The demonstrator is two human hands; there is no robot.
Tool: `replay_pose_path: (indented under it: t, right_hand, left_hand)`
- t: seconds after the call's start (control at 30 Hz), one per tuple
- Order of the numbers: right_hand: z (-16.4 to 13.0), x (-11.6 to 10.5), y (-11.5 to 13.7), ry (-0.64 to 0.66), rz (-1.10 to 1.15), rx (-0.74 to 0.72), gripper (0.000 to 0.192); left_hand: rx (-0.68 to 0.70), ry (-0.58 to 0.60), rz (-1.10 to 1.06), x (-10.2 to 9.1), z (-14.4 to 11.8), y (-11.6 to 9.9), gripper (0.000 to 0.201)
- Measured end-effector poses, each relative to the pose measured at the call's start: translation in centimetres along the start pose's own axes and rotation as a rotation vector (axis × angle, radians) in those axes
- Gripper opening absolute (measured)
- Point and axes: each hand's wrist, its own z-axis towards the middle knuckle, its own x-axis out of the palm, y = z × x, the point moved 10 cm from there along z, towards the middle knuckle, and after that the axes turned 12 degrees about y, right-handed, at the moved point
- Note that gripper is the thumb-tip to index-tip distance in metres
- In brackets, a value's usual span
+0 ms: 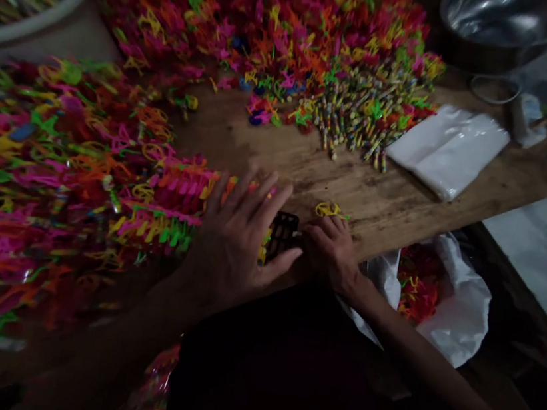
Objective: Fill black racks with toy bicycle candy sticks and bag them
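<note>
Looks pretty dim in here, tbh; has a stained wooden worktable (272,141) and a pale surface (517,224) off right.

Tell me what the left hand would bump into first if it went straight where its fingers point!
Past some bare wooden table, the left hand would probably meet the bright plastic pieces at the near edge of the big colourful pile. Its height is unclear, so it might pass over them.

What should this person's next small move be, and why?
Probably the right hand should take the yellow plastic just beyond it to the black rack: the rack's end between the hands shows seemingly unfilled slots, while pink pieces sit in a row left of the spread left hand.
</note>
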Motion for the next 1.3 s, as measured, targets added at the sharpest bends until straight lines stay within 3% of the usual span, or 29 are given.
replay_pose_path:
  t: [0.13,0.23,0.4,0.57,0.7,0.83,0.93,1.03,1.17,1.3]
  right_hand:
    - [3.8,-4.8,-4.6,-0.165,-0.034,0.151,0.022]
    - [7.7,-6.8,-9.2,-0.175,-0.152,0.348,0.021]
    - [12.1,-4.2,-13.1,0.029,-0.347,0.496,0.023]
    - [11.9,-3.0,-13.9,0.097,-0.408,0.466,0.021]
    - [9.4,-5.2,-12.6,0.066,-0.312,0.45,0.014]
    - [5.5,-6.5,-6.6,-0.021,0.069,0.322,0.005]
    - [2.0,-4.5,-2.1,-0.045,0.482,0.232,0.012]
    - [-0.6,-1.1,0.3,-0.033,0.749,0.2,0.02]
    - [-0.3,1.5,0.7,0.101,0.663,0.114,0.017]
    - [0.4,-0.6,-3.1,-0.022,0.389,0.318,0.01]
  left_hand:
    - [-0.025,0.014,0.05,1.2,-0.5,0.7,0.063]
    - [-0.015,-0.022,0.03,1.3,0.2,1.5,0.062]
    - [-0.035,0.007,0.043,2.1,1.4,2.3,0.05]
    - [-0.033,0.045,0.009,2.8,1.4,3.0,0.047]
    - [-0.031,0.062,-0.015,2.8,1.4,3.7,0.048]
    - [-0.059,0.103,-0.055,2.7,1.5,3.9,0.05]
    - [-0.078,0.152,-0.086,2.7,1.4,3.9,0.052]
    - [-0.07,0.162,-0.088,2.6,1.1,3.6,0.053]
    - [-0.088,0.152,-0.098,2.3,0.9,3.5,0.052]
    - [-0.112,0.165,-0.127,2.2,0.9,3.5,0.048]
